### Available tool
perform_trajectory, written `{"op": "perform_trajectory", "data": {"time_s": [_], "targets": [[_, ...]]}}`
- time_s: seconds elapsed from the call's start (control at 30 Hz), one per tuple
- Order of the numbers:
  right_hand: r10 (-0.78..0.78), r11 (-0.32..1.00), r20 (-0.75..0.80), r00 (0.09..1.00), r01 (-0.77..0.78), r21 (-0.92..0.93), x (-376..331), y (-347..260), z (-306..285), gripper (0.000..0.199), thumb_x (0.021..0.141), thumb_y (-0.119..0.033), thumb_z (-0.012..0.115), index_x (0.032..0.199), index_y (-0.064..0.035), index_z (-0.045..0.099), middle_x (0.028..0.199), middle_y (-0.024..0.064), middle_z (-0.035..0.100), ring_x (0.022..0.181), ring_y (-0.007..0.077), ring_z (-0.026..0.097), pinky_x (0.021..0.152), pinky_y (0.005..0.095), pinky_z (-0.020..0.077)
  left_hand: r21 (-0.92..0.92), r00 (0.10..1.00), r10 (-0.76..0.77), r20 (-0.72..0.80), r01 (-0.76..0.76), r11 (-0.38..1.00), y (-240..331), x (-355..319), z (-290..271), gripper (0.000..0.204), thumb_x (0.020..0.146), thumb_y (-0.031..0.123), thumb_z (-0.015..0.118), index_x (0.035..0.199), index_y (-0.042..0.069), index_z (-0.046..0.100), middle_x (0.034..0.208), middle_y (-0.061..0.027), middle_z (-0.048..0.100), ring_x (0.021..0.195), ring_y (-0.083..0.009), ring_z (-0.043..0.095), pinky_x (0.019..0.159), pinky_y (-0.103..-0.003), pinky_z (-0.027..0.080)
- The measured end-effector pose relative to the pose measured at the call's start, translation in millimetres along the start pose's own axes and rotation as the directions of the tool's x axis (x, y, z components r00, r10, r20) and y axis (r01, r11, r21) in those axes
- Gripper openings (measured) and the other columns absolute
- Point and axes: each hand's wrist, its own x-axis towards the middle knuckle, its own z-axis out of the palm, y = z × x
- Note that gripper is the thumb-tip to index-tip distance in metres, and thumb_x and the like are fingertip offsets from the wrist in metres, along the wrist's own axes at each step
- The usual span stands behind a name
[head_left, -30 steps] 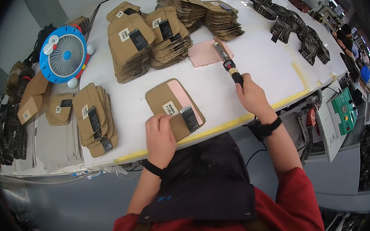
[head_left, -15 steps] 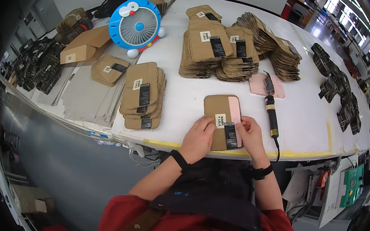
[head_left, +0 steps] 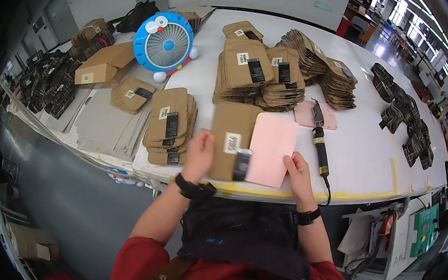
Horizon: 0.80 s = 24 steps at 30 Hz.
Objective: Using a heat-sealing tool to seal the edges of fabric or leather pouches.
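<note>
Both hands are laid flat on one flat kraft envelope [head_left: 233, 139] at lower centre, left hand [head_left: 198, 156] pressing, right hand [head_left: 295, 171] pinching its pink flap [head_left: 272, 149]; light, bendy card, probably best gripped by the edges.

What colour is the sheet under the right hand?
Pale pink; the sheet under the right hand shows best in the head view.

- Flat brown cardboard sleeve [head_left: 233, 139] with a pale pink card insert [head_left: 272, 149], lying at the near edge of the white worktop [head_left: 365, 148].
- Left hand [head_left: 198, 154] on the sleeve's left edge.
- Right hand [head_left: 297, 172] touching the insert's lower corner.
- Black-and-yellow handheld tool [head_left: 319, 144], just right of the insert.
- Stacks of brown sleeves [head_left: 171, 124] on the left.
- Round blue-and-white fan [head_left: 164, 43] behind.
</note>
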Motion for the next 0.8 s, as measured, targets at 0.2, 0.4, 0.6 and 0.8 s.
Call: {"op": "perform_trajectory", "data": {"time_s": [0.2,0.4,0.6,0.8], "targets": [[-0.061,0.995,-0.042,0.997,0.057,-0.086,2.6,11.6,-1.9,0.022,0.106,-0.024,0.055,0.103,-0.002,0.057,0.082,-0.0022,0.057,0.072,0.0044,0.049,0.063,0.0242,0.0435,0.555,0.923,0.292,-0.249,-0.111,0.825,19.6,108.0,-160.0,0.022,0.101,0.02,0.056,0.102,-0.001,0.064,0.085,-0.0206,0.07,0.078,-0.0313,0.067,0.072,-0.04,0.051],[-0.149,0.963,-0.069,0.986,0.129,-0.237,2.0,22.2,-0.9,0.024,0.105,-0.024,0.056,0.101,0.0003,0.057,0.077,0.0012,0.057,0.067,0.0082,0.049,0.061,0.027,0.0438,0.866,0.871,0.473,0.134,-0.335,0.37,62.9,133.6,-111.9,0.026,0.09,0.006,0.058,0.116,0.004,0.062,0.113,-0.0219,0.062,0.103,-0.0428,0.062,0.087,-0.051,0.051],[-0.158,0.948,-0.053,0.986,0.136,-0.288,-5.9,13.4,3.7,0.024,0.105,-0.023,0.057,0.099,0.0006,0.057,0.075,0.0032,0.057,0.067,0.0089,0.049,0.06,0.0281,0.044,0.578,0.743,0.459,0.488,-0.668,0.468,105.8,152.1,10.8,0.017,0.088,0.011,0.069,0.104,0.004,0.068,0.102,-0.0161,0.068,0.099,-0.0373,0.064,0.086,-0.044,0.052],[-0.184,0.936,-0.035,0.982,0.164,-0.312,-5.8,12.9,5.0,0.024,0.105,-0.022,0.057,0.1,0.0008,0.057,0.074,0.0052,0.058,0.067,0.0105,0.05,0.062,0.0285,0.0449,0.625,0.667,0.413,0.62,-0.738,0.254,100.1,164.4,31.7,0.016,0.081,0.015,0.075,0.093,0.005,0.07,0.091,-0.0104,0.068,0.088,-0.032,0.065,0.082,-0.043,0.05]]}}
